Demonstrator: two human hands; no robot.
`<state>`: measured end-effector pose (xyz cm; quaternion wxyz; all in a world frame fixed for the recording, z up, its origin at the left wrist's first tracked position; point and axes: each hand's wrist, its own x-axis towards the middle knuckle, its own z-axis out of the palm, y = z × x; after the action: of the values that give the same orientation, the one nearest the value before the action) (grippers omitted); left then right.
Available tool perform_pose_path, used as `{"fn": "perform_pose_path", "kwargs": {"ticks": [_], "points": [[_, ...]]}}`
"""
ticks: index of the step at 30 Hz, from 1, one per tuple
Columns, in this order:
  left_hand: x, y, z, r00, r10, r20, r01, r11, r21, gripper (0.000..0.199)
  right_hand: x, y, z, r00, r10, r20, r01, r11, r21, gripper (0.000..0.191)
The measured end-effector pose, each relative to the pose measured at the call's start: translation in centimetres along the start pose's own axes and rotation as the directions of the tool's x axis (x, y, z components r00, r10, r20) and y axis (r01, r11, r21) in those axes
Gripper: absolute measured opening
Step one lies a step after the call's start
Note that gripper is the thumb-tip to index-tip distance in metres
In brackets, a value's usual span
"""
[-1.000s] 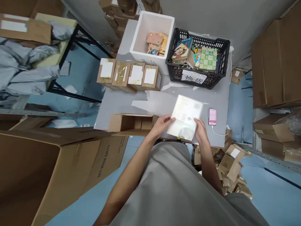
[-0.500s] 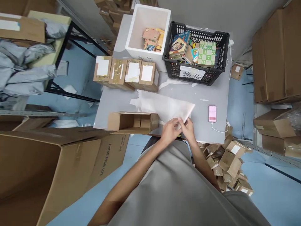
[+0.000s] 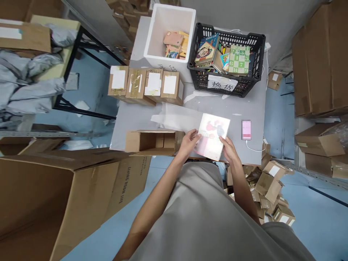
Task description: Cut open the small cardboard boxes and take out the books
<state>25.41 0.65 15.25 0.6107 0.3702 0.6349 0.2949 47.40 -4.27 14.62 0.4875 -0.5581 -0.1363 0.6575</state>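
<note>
A pale book (image 3: 213, 136) with a pink patch and faint red and blue pictures on its cover is held over the table's front edge. My left hand (image 3: 188, 145) grips its left side, thumb and fingers at the edge. On the opposite side, my right hand (image 3: 230, 149) pinches the lower right edge. Behind the book a crumpled whitish sheet (image 3: 174, 116) lies on the grey table (image 3: 122, 121), partly covered by the book. Left of my left hand, an open cardboard box (image 3: 132, 142) rests on its side with its opening facing me.
Several taped cartons (image 3: 170, 85) line the back left of the table. Behind them stand a white foam box (image 3: 170, 63) and a black crate (image 3: 225, 85) holding books. A phone (image 3: 246, 129) on a cable lies at right. A large carton (image 3: 89, 195) stands at lower left.
The book has turned from nearly edge-on to face up, showing its cover. My hands have moved apart, from close together at one edge to opposite sides of it.
</note>
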Motion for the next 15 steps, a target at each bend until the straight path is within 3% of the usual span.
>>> {"fn": "perform_pose_path", "kwargs": {"ticks": [5,8,10,12,15], "points": [[-0.2,0.1,-0.7,0.964,-0.133,0.231,0.15,0.987,-0.057,0.067,0.3,0.5,-1.0,0.999,0.044,0.01,-0.044,0.999,0.016,0.062],[-1.0,-0.2,-0.1,0.975,-0.124,0.186,0.141,0.987,-0.083,0.073,1.1,1.4,-1.1,1.0,0.014,0.005,-0.014,0.999,-0.036,0.065],[-1.6,-0.4,0.5,0.992,-0.055,0.113,0.07,0.989,-0.127,0.08,1.7,1.9,-0.8,0.993,-0.094,-0.068,0.081,0.981,-0.174,0.066],[-2.1,-0.4,1.0,0.997,0.056,0.062,-0.048,0.991,-0.128,0.078,2.0,2.2,-0.1,0.957,-0.247,-0.151,0.184,0.922,-0.341,0.068],[-3.0,0.0,1.2,0.975,0.22,0.013,-0.22,0.975,0.029,0.061,1.5,2.3,1.7,0.945,-0.31,-0.109,0.242,0.881,-0.407,0.068]]}}
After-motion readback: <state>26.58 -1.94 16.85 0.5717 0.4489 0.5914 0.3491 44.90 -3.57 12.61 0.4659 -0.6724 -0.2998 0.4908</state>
